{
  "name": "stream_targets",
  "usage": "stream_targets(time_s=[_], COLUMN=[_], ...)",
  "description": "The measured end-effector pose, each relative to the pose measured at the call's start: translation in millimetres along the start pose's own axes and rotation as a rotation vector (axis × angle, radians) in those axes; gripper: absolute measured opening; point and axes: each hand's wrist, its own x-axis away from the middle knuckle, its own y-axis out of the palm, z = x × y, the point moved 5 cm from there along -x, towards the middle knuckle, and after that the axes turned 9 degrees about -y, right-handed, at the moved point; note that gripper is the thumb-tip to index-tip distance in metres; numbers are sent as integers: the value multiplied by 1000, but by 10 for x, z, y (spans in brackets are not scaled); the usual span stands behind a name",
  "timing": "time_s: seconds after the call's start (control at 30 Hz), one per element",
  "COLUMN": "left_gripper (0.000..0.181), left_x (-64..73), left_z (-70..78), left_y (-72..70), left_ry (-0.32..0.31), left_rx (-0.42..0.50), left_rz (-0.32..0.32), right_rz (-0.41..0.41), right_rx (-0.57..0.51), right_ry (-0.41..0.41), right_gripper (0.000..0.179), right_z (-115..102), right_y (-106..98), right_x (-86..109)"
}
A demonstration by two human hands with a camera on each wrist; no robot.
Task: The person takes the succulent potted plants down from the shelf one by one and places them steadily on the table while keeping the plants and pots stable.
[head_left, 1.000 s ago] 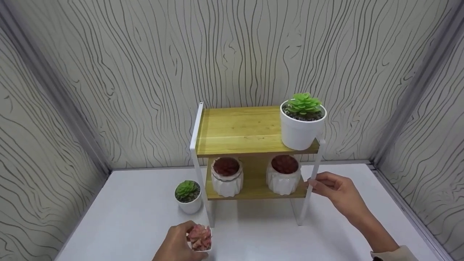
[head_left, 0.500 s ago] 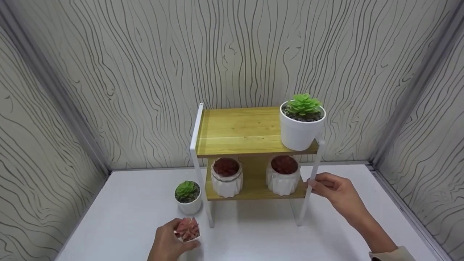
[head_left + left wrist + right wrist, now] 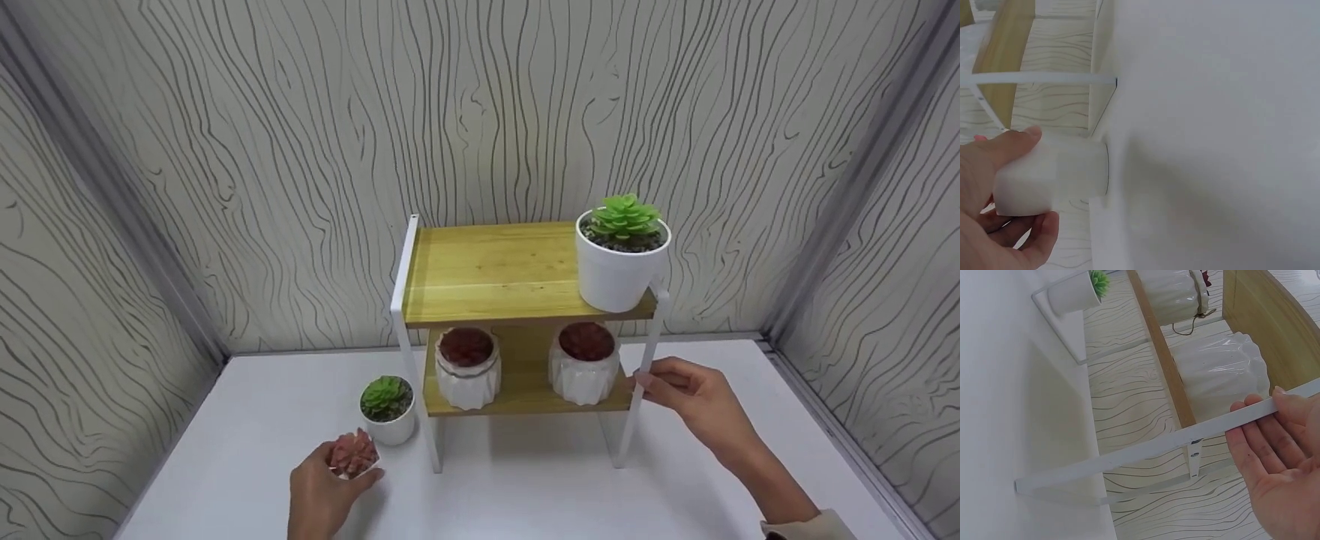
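Observation:
A small white pot [image 3: 1023, 183] with a pinkish-red succulent [image 3: 353, 454] is gripped between the thumb and fingers of my left hand [image 3: 321, 487]. It hangs above the table, in front of and left of a white pot with a green succulent [image 3: 387, 401] that stands beside the shelf. My right hand [image 3: 701, 405] pinches the white metal right leg [image 3: 1213, 427] of the two-tier wooden shelf [image 3: 487, 270], about level with its lower board. Two white ribbed pots, left [image 3: 469, 382] and right [image 3: 583, 375], hold dark red plants on that lower board.
On the shelf's upper board, at the right end, stands a larger white pot [image 3: 619, 277] with a green succulent. The white table [image 3: 525, 495] lies beneath everything. Wood-grain patterned panels [image 3: 495, 112] enclose the back and both sides.
My left hand has carried the pink succulent's pot leftward and a little farther from me, away from the shelf's front left leg. My right hand keeps its hold on the shelf leg.

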Motion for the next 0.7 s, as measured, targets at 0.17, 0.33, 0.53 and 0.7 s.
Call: stream_targets(time_s=[0.17,0.33,0.53,0.7], left_gripper=[80,82,81,76], left_x=[-101,-211,-306,-363], left_z=[-102,-178,-217,-182], left_y=[-70,-56,35,78], left_ry=[-30,-54,-85,-47], left_rx=[35,54,51,59], left_rz=[77,124,133,153], right_rz=[-6,-1,12,16], right_rx=[-12,-9,-3,-4], right_ry=[-10,-22,11,9], right_gripper=[36,33,35,35], right_z=[-15,-11,38,40], right_y=[-5,-3,0,4], right_x=[-1,-3,-6,-9])
